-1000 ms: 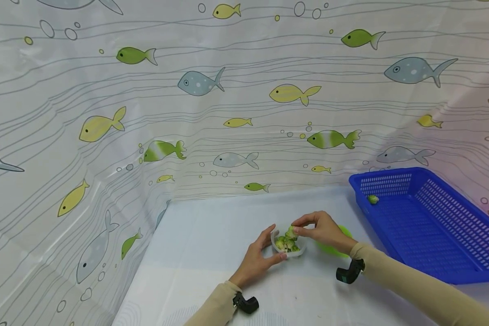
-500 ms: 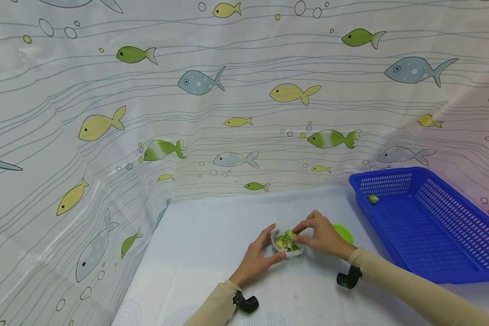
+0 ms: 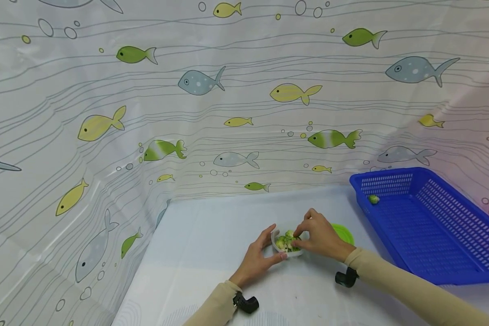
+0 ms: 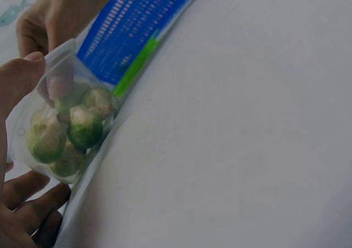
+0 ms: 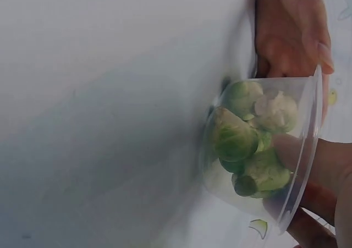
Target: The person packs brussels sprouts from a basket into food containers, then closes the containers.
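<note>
A clear plastic tub (image 5: 314, 116) with several Brussels sprouts (image 5: 234, 135) inside stands on the table, seen in all three views. My left hand (image 3: 254, 260) grips it from the left, thumb at the near side and fingers at the far side. From the right, my right hand (image 3: 318, 235) reaches over the rim. Its thumb and fingertips are down inside the tub, pinching a Brussels sprout (image 5: 264, 174) among the others. In the head view these fingers hide part of the tub's contents.
A bright green round lid or dish (image 3: 344, 232) lies behind the right hand, partly hidden. On the right stands a large blue plastic basket (image 3: 371, 226) with one Brussels sprout (image 3: 373, 199) at its far left corner. A fish-patterned sheet (image 3: 236, 140) hangs behind the white table (image 3: 212, 226).
My right hand has lowered the Brussels sprout from above the pile down into the tub, and its fingers have followed. More of the green thing shows. My left hand stays put.
</note>
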`<state>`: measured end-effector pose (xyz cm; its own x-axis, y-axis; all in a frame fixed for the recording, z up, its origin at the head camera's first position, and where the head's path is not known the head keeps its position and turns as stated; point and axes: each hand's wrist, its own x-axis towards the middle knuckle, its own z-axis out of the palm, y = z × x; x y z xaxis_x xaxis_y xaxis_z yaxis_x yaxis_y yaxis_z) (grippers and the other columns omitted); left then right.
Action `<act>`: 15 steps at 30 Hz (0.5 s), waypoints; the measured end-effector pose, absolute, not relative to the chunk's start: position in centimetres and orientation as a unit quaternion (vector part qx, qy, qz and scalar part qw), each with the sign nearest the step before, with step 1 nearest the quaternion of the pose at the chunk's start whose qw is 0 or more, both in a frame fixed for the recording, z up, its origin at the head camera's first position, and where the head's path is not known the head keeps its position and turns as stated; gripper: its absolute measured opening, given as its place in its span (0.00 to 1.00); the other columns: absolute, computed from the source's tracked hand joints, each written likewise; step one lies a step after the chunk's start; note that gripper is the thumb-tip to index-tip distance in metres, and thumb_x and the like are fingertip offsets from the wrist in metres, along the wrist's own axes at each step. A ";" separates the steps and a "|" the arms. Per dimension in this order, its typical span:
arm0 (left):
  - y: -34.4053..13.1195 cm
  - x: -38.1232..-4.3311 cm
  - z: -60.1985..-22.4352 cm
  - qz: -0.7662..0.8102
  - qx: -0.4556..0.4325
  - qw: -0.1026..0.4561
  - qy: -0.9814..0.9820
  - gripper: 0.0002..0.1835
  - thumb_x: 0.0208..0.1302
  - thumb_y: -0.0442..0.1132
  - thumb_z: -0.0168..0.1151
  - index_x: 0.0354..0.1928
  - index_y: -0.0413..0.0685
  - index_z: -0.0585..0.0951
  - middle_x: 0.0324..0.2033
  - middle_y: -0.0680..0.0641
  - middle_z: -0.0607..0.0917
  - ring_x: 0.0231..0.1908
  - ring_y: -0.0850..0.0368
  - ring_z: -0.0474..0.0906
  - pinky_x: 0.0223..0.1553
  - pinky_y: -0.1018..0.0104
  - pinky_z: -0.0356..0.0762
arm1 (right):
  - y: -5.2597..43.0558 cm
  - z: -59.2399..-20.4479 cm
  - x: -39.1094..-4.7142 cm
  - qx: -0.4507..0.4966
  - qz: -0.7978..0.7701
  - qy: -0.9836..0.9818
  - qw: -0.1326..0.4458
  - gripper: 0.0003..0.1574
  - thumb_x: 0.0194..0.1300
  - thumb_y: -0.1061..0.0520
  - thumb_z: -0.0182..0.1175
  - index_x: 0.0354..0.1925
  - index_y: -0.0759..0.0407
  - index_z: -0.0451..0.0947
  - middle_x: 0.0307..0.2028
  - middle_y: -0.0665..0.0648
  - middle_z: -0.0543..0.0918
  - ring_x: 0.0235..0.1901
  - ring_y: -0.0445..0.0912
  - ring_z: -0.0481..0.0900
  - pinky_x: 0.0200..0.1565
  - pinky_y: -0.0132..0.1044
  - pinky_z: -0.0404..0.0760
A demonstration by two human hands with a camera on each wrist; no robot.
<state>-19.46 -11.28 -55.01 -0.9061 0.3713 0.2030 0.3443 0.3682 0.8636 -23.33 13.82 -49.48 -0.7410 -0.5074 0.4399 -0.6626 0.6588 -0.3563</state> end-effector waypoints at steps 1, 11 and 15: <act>-11.3 -19.5 -55.0 0.520 0.217 0.013 0.826 0.48 0.69 0.55 0.73 0.84 0.56 0.59 0.73 0.46 0.78 0.70 0.49 0.78 0.73 0.49 0.73 | 13.8 -49.5 -23.3 0.327 0.250 -0.898 0.154 0.12 0.47 0.49 0.87 0.30 0.45 0.94 0.28 0.47 0.86 0.39 0.42 0.69 0.38 0.37 0.70; -11.4 -19.6 -55.3 0.523 0.224 0.012 0.822 0.48 0.69 0.52 0.74 0.84 0.53 0.59 0.73 0.44 0.77 0.70 0.48 0.78 0.73 0.52 0.74 | 13.1 -49.0 -23.2 0.319 0.183 -0.915 0.165 0.14 0.44 0.45 0.88 0.29 0.46 0.94 0.29 0.45 0.90 0.39 0.44 0.72 0.39 0.40 0.72; -11.4 -19.5 -55.2 0.521 0.225 0.013 0.823 0.48 0.69 0.52 0.73 0.84 0.52 0.59 0.73 0.44 0.77 0.70 0.48 0.78 0.72 0.53 0.74 | 12.8 -49.1 -23.0 0.322 0.183 -0.913 0.170 0.14 0.44 0.48 0.88 0.30 0.47 0.94 0.30 0.45 0.91 0.40 0.44 0.72 0.40 0.40 0.72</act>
